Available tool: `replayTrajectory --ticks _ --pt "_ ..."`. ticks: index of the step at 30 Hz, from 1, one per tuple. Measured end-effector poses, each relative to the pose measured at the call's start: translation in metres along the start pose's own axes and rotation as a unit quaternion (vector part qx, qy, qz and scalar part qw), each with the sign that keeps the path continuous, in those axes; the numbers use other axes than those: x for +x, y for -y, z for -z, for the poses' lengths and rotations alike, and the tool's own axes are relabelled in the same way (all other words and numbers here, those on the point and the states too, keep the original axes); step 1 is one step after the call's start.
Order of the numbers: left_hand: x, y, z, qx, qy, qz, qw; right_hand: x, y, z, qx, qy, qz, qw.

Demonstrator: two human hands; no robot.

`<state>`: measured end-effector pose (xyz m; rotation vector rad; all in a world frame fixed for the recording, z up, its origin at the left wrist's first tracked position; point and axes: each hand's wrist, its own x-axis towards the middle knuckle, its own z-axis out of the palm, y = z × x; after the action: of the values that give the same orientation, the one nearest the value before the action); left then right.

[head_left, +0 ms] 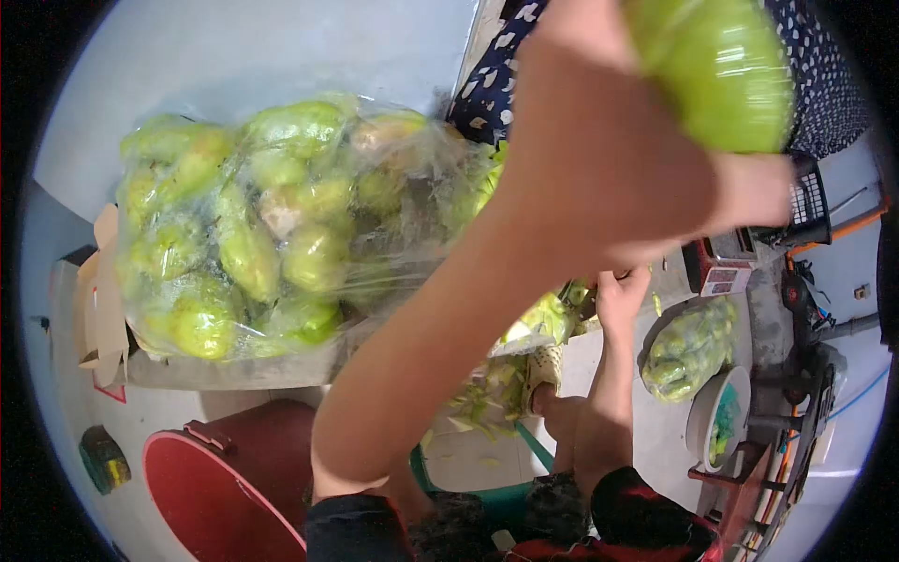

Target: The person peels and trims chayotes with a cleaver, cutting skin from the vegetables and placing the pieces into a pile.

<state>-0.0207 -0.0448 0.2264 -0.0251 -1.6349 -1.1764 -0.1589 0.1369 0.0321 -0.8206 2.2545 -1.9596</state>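
Note:
A large green papaya (716, 70), smeared by motion, is at the top right, close to the camera. My left hand (623, 140) is closed around its lower side, with the thumb and fingers spread wide along it; the forearm crosses the middle of the view. Lower down, my right hand (623, 292) is closed with a small dark thing at its fingers, too small to make out. Green pieces in a plastic bag (545, 323) lie just left of my right hand, partly hidden by my left forearm. Fallen green peels (492, 398) lie on the floor below.
A clear plastic bag of several green papayas (272, 225) rests on a ledge (234, 373) at left. Below stands a red bin (215, 478). Another filled bag (691, 351) and a white basin (702, 421) are at right. A cardboard box (105, 300) stands far left.

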Motion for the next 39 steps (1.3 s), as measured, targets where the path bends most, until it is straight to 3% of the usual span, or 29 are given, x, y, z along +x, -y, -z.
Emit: replayTrajectory --ticks 2,4,5,7,11,12,14,16,18,20,23,25,27,30,32,33,35,36,39 --pt "-0.022 0.017 -0.002 -0.129 -0.008 0.204 0.97 0.004 -0.002 0.009 -0.016 -0.01 -0.006 1.0" --pt "-0.08 0.059 0.001 -0.32 -0.09 0.439 0.835 0.006 0.001 0.012 -0.035 -0.026 0.02 0.999" --pt "-0.105 0.074 0.005 -0.339 -0.108 0.472 0.807 0.003 0.003 0.012 -0.035 -0.03 0.021 0.999" --pt "-0.132 0.076 0.007 -0.259 -0.149 0.477 0.826 -0.005 0.012 0.008 -0.006 -0.035 0.007 0.999" --pt "-0.169 0.093 0.013 -0.275 -0.161 0.456 0.831 -0.025 0.04 -0.001 -0.121 -0.001 0.08 0.989" --pt "-0.187 0.102 0.012 -0.292 -0.155 0.494 0.805 -0.03 0.046 -0.004 -0.121 0.0 0.084 0.989" --pt "-0.192 0.109 0.012 -0.317 -0.148 0.527 0.775 -0.033 0.058 -0.007 -0.264 0.029 0.245 0.932" --pt "-0.193 0.106 0.014 -0.066 -0.038 0.44 0.895 -0.048 0.056 -0.007 -0.283 0.034 0.253 0.924" --pt "-0.203 0.115 0.006 -0.084 -0.056 0.422 0.901 -0.06 0.06 -0.004 -0.338 0.099 0.334 0.874" --pt "-0.21 0.122 -0.005 -0.21 -0.142 0.36 0.898 -0.069 0.07 -0.005 -0.364 0.162 0.402 0.825" --pt "-0.205 0.109 0.005 -0.175 -0.059 0.428 0.885 -0.078 0.079 -0.013 -0.372 0.24 0.422 0.791" --pt "-0.207 0.106 0.007 -0.136 -0.031 0.416 0.898 -0.083 0.092 -0.017 -0.425 0.261 0.44 0.746" --pt "-0.212 0.112 0.001 -0.236 -0.068 0.448 0.86 -0.086 0.107 -0.019 -0.452 0.266 0.446 0.726" --pt "-0.211 0.101 0.002 -0.252 -0.05 0.413 0.874 -0.089 0.119 -0.016 -0.465 0.282 0.468 0.696" --pt "-0.218 0.102 -0.004 -0.299 -0.055 0.423 0.853 -0.093 0.122 -0.013 -0.472 0.294 0.463 0.69" --pt "-0.22 0.101 -0.008 -0.326 -0.069 0.445 0.831 -0.09 0.116 -0.007 -0.475 0.293 0.465 0.687" --pt "-0.213 0.088 -0.002 -0.501 -0.127 0.523 0.678 -0.085 0.093 0.012 -0.537 0.296 0.434 0.66" --pt "-0.21 0.071 0.008 -0.098 0.022 0.455 0.885 -0.076 0.088 0.017 -0.598 0.289 0.316 0.678" --pt "-0.199 0.071 0.011 -0.151 0.024 0.444 0.883 -0.071 0.081 0.034 -0.583 0.26 0.311 0.705"
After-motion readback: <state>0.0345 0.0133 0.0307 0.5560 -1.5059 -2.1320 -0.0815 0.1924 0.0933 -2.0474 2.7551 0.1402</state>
